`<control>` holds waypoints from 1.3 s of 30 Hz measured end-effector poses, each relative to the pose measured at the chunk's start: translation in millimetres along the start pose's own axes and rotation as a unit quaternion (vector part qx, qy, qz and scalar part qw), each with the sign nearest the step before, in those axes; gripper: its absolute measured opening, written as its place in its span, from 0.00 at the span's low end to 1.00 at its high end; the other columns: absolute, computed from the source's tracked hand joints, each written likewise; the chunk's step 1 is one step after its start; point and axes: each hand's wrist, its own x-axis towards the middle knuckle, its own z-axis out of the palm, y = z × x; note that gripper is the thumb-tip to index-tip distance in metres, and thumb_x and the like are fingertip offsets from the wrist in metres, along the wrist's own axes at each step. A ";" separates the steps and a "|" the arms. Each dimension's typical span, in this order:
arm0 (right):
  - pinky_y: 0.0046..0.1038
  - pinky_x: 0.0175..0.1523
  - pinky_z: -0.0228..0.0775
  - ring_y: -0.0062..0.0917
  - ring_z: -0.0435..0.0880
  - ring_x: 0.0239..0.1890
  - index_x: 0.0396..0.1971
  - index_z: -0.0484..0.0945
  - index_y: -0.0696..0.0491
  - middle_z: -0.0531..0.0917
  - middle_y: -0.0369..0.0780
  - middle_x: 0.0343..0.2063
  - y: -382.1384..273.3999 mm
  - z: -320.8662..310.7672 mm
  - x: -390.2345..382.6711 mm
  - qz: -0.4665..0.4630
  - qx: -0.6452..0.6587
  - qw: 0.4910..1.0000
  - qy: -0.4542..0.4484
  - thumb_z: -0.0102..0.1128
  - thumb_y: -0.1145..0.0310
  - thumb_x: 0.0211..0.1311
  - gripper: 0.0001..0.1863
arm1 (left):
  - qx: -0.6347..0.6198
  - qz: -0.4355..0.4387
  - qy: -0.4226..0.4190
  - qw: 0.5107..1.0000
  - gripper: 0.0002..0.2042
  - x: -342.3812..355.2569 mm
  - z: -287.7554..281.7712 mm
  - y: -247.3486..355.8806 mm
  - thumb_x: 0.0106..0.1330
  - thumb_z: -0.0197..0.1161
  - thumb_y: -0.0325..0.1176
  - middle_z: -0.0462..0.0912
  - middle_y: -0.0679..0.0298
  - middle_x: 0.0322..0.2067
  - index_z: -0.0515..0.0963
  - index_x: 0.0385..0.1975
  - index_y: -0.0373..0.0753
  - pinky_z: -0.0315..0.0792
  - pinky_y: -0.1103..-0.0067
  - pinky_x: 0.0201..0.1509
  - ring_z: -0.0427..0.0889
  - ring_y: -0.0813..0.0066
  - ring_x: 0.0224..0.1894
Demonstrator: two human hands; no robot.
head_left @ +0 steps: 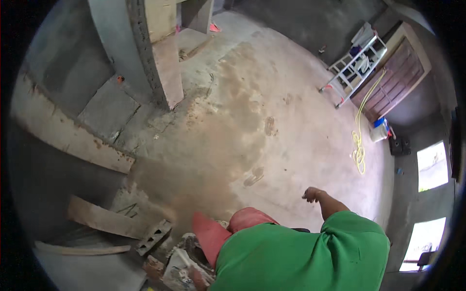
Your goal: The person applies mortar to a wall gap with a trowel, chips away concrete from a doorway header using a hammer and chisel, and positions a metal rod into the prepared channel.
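Observation:
My right hand (311,195) hangs in the air over the bare concrete floor (291,155), right of my body, its fingers curled together with no object visible in them. My left hand (198,277) is low at the bottom, left of my pink shorts (211,235), beside a pale, grimy heap of material (177,266). Its fingers are too hidden to tell whether they hold anything. A hollow concrete block (154,236) lies tilted just left of that heap. My green shirt covers much of the lower frame.
A concrete pillar (162,63) and low ledge (73,126) stand at left, boards (104,218) below them. An aluminium ladder (354,68) leans near a wooden door (386,77) at right, with a yellow hose (359,153) and a white bucket (378,132). Brown dirt stains the floor.

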 end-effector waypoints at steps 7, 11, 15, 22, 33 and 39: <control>0.39 0.45 0.75 0.41 0.83 0.39 0.38 0.82 0.53 0.85 0.47 0.36 -124.0 -87.6 86.1 -0.283 -0.056 0.910 0.299 0.58 0.55 0.56 0.17 | -0.193 -0.097 -0.192 0.957 0.14 61.5 -70.6 98.6 0.70 0.54 0.43 0.76 0.59 0.24 0.76 0.38 0.37 0.71 0.67 0.27 0.74 0.66 0.22; 0.40 0.45 0.74 0.45 0.83 0.38 0.45 0.78 0.55 0.84 0.49 0.36 -208.7 -123.7 76.1 -0.387 -0.005 0.880 0.275 0.57 0.55 0.57 0.22 | -0.248 -0.104 -0.229 0.936 0.15 163.9 -141.1 165.8 0.71 0.54 0.44 0.74 0.60 0.19 0.77 0.31 0.38 0.68 0.67 0.21 0.70 0.68 0.17; 0.40 0.51 0.72 0.44 0.81 0.46 0.44 0.80 0.53 0.82 0.49 0.44 -261.1 -196.8 9.0 -0.278 0.211 0.935 0.060 0.57 0.57 0.58 0.19 | -0.391 -0.139 -0.257 0.873 0.18 282.9 -223.6 221.1 0.71 0.53 0.46 0.72 0.60 0.14 0.77 0.25 0.39 0.65 0.68 0.16 0.67 0.71 0.11; 0.36 0.35 0.76 0.39 0.84 0.26 0.27 0.82 0.56 0.83 0.47 0.23 -129.5 -142.2 155.8 -0.077 0.097 0.946 0.299 0.57 0.56 0.58 0.17 | -0.048 -0.046 -0.064 0.996 0.14 423.6 -331.1 527.5 0.58 0.68 0.37 0.75 0.58 0.18 0.75 0.27 0.30 0.68 0.70 0.21 0.69 0.69 0.15; 0.28 0.21 0.69 0.24 0.78 0.21 0.34 0.76 0.54 0.80 0.38 0.22 -125.1 -383.9 264.1 -0.051 0.460 0.886 0.010 0.57 0.63 0.62 0.09 | 0.023 0.026 0.021 0.999 0.25 472.4 -283.7 919.9 0.54 0.68 0.46 0.83 0.44 0.37 0.79 0.43 0.30 0.75 0.62 0.48 0.82 0.47 0.43; 0.26 0.20 0.69 0.24 0.78 0.17 0.37 0.78 0.60 0.81 0.42 0.20 -210.5 -678.4 335.7 -0.133 0.482 0.837 0.222 0.53 0.67 0.59 0.13 | -0.026 0.025 -0.050 0.998 0.24 519.5 -289.9 1015.6 0.53 0.69 0.47 0.83 0.41 0.36 0.80 0.38 0.28 0.75 0.63 0.48 0.81 0.45 0.44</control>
